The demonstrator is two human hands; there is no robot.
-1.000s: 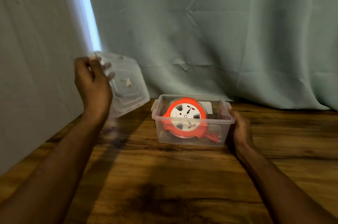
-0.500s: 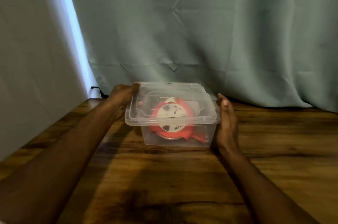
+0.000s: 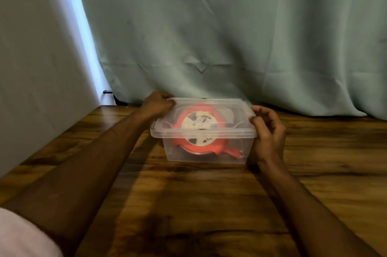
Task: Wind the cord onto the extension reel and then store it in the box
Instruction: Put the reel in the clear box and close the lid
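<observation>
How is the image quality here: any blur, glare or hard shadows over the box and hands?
Head view: soft, dim and slightly blurred; the reel reads hazily through the clear lid and box; a bright strip glares beside the curtain; arm shadows darken the table; left hand and right hand stay discernible.

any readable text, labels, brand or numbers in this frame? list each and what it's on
None can be read.
Extension reel: its white face shows dark marks, blurred through the clear lid; no word or number legible.
Clear box: no label visible on its walls.
Curtain and wooden table: no print.
</observation>
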